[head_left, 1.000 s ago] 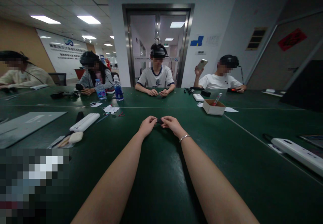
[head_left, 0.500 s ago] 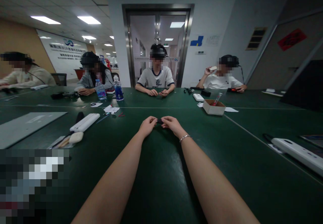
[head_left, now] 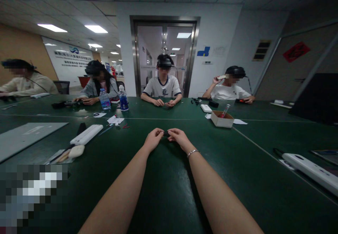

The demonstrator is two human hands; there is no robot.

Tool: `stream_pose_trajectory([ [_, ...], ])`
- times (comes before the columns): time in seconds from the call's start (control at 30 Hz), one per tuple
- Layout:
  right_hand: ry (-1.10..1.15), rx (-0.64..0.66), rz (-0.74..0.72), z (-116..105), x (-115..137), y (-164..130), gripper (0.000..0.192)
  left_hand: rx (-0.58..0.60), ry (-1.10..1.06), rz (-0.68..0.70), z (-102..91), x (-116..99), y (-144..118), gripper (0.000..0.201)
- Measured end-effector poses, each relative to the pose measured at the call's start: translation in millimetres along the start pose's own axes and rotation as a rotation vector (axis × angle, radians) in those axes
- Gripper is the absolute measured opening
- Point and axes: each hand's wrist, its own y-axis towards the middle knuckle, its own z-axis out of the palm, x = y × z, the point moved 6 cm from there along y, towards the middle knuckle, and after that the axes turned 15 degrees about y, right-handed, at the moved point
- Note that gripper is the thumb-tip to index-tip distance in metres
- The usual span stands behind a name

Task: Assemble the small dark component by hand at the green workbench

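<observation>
My left hand (head_left: 153, 139) and my right hand (head_left: 178, 137) meet over the middle of the dark green table (head_left: 169, 191), both arms stretched forward. Between the fingertips of both hands sits a small black object (head_left: 166, 133), pinched from each side. It is too small and dark to tell what it is. A thin bracelet (head_left: 193, 152) circles my right wrist. Both hands rest low, close to the tabletop.
Left of me lie a white power strip (head_left: 86, 134), a grey mat (head_left: 23, 139) and small tools. A second power strip (head_left: 311, 168) lies at right. A small cardboard box (head_left: 222, 119) and two water bottles (head_left: 105, 99) stand farther off. Several people sit along the far side.
The camera has tilted up a little, so everything sits lower in view. My hands keep the same pinch on the black object. The person at far right has brought a phone to the head.
</observation>
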Motion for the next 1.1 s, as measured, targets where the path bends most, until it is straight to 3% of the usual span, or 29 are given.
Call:
stream_pose_trajectory([
  [0.37, -0.072, 0.176, -0.057, 7, -2, -5, 0.036, -0.096, -0.056, 0.018, -9.7, -9, -6, 0.026],
  [0.8, -0.318, 0.118, -0.129, 9, -6, 0, 0.026, 0.021, -0.045, 0.007, 0.5, -6, -2, 0.029],
  [1.1, -0.447, 0.055, -0.198, 7, -5, 4, 0.019, 0.016, 0.029, 0.031, 0.7, -8, -3, 0.025],
])
